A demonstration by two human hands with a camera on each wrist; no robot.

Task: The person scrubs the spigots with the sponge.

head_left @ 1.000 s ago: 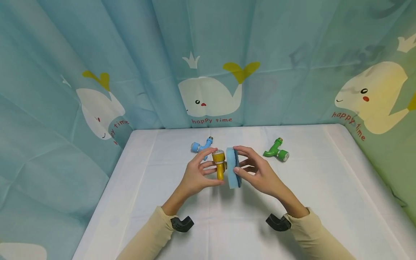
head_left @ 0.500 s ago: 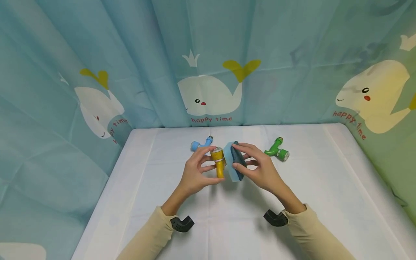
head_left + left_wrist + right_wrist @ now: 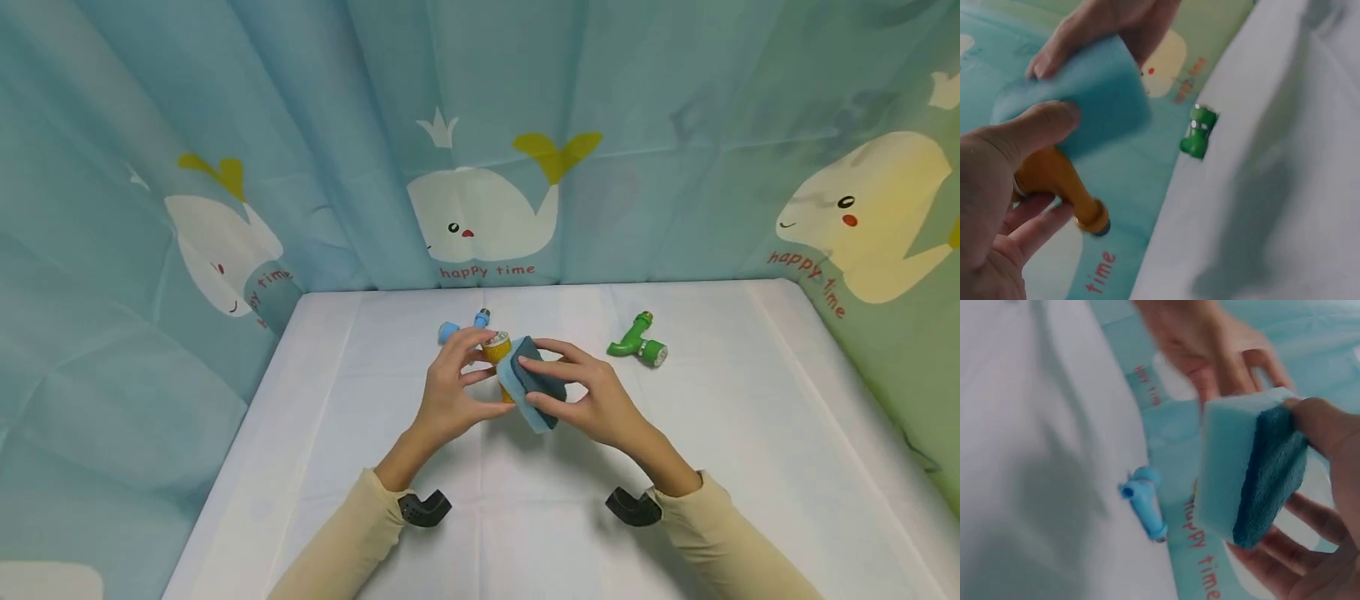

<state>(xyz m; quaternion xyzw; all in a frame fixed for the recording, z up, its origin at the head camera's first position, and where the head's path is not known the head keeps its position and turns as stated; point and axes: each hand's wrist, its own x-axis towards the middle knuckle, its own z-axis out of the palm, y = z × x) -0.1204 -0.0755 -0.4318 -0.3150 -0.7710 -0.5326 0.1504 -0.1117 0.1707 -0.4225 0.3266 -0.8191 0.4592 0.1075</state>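
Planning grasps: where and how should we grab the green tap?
Likely best by the round knob, from above and the right. The green tap lies on the table, and its knob juts toward the near right, away from the spout.

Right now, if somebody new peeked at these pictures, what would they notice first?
Probably the big white whales on the blue curtain behind the white table. Next, perhaps, the middle, where the left hand holds a yellow tap and the right hand holds a blue sponge partly hiding it. The green tap stands out too, lying farther back on the table's right half.
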